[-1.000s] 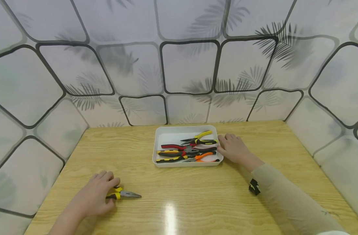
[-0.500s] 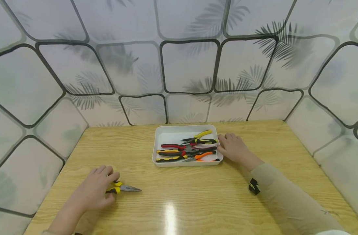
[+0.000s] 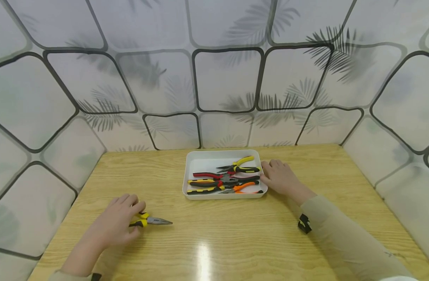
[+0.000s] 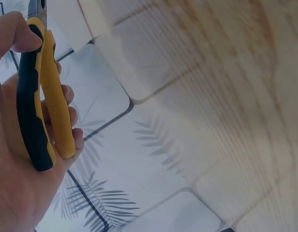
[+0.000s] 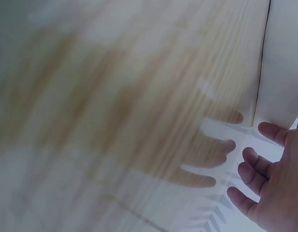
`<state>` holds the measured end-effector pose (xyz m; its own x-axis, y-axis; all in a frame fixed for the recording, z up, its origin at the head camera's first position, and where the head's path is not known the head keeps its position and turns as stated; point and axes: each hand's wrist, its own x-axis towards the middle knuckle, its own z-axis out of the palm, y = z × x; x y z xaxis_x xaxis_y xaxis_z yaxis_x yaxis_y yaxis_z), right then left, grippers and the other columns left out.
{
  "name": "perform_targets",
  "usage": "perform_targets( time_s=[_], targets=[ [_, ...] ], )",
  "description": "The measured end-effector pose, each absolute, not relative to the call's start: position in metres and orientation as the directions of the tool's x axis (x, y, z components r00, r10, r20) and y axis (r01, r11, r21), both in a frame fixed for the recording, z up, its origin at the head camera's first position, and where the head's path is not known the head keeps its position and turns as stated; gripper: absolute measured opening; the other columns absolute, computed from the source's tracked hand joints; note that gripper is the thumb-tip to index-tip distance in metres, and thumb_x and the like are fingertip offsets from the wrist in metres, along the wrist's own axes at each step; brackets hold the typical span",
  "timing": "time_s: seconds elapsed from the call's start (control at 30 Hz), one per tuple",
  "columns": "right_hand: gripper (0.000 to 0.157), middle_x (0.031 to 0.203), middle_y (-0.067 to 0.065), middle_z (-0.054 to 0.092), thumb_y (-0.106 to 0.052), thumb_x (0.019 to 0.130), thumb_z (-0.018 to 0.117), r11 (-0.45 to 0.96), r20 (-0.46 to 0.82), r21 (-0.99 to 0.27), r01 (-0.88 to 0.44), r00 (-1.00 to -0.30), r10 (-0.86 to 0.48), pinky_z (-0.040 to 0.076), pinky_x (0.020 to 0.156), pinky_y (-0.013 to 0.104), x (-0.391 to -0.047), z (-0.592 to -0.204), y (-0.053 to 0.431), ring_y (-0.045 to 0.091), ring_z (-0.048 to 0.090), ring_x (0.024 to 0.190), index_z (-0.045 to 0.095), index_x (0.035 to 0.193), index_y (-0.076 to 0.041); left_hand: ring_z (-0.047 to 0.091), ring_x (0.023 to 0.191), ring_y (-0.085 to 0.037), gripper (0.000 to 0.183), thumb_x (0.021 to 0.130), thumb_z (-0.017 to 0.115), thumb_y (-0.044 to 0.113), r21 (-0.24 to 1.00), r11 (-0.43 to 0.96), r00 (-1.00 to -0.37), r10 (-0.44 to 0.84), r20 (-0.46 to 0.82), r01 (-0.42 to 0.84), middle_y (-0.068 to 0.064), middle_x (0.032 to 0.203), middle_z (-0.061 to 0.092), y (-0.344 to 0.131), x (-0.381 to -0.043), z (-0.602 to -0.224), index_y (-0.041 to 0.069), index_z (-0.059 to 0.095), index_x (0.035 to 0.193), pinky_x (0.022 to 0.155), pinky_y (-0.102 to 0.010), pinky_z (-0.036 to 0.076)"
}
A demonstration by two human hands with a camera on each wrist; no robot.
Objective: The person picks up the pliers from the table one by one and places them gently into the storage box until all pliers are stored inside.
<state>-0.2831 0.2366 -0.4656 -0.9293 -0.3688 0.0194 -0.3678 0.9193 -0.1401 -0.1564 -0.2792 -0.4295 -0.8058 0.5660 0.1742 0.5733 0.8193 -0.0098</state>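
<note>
My left hand (image 3: 114, 222) grips a pair of needle-nose pliers (image 3: 159, 221) by the yellow and black handles, over the front left of the table. Their grey jaws point right. In the left wrist view the thumb presses the black-backed handle (image 4: 30, 106), and the fingers curl behind the yellow one (image 4: 58, 96). My right hand (image 3: 280, 177) lies at the right wall of a white tray (image 3: 223, 196), its fingers relaxed and holding nothing. Inside that tray several pliers (image 3: 226, 179) lie crosswise, with red, yellow, black and orange handles.
The tray stands at the back middle of a light wooden table (image 3: 214, 234). Behind and on both sides rise patterned walls (image 3: 225, 82) with leaf prints. A black strap piece (image 3: 304, 223) shows below the right sleeve.
My left hand and the needle-nose pliers have shifted a little away from me, towards the back of the table. The right hand and the tray have stayed in place.
</note>
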Motion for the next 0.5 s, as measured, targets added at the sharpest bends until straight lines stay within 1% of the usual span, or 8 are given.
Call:
perform_targets(
  time_s=[0.17,0.3,0.4,0.5],
  targets=[
    [0.031,0.106,0.018,0.057,-0.033,0.104,0.048,0.920,0.012,-0.143,-0.364,-0.931,-0.366,0.044,0.084,0.055,-0.2824,-0.4635,0.2361,0.036,0.055,0.100,0.055,0.121,-0.008,0.035,0.084,-0.012,0.038,0.069,0.078,0.022,0.009,0.823,-0.814,0.560,0.156,0.568,0.009,0.094,0.046,-0.2770,-0.1572,-0.4271,0.024,0.061,0.103,0.073,-0.031,0.028],
    [0.030,0.105,0.017,0.057,-0.033,0.104,0.048,0.920,0.014,-0.140,-0.366,-0.930,-0.368,0.044,0.084,0.054,-0.2821,-0.4628,0.2361,0.036,0.055,0.099,0.054,0.119,-0.008,0.036,0.085,-0.013,0.038,0.070,0.078,0.021,0.019,0.827,-0.820,0.555,0.142,0.563,0.008,0.095,0.047,-0.2749,-0.1581,-0.4251,0.022,0.064,0.106,0.074,-0.032,0.027],
    [0.028,0.104,0.016,0.057,-0.032,0.104,0.048,0.919,0.014,-0.139,-0.369,-0.929,-0.371,0.043,0.083,0.053,-0.2816,-0.4625,0.2360,0.035,0.054,0.098,0.054,0.117,-0.008,0.038,0.085,-0.013,0.039,0.070,0.078,0.022,0.019,0.827,-0.819,0.554,0.148,0.563,0.008,0.095,0.049,-0.2735,-0.1594,-0.4245,0.021,0.065,0.107,0.074,-0.033,0.031],
    [0.030,0.104,0.017,0.057,-0.032,0.104,0.049,0.920,0.013,-0.136,-0.369,-0.929,-0.370,0.043,0.083,0.053,-0.2812,-0.4622,0.2357,0.035,0.054,0.098,0.055,0.119,-0.007,0.039,0.084,-0.013,0.039,0.069,0.078,0.022,0.014,0.820,-0.810,0.562,0.168,0.572,0.008,0.094,0.048,-0.2716,-0.1615,-0.4244,0.021,0.064,0.105,0.073,-0.033,0.034]
  ],
)
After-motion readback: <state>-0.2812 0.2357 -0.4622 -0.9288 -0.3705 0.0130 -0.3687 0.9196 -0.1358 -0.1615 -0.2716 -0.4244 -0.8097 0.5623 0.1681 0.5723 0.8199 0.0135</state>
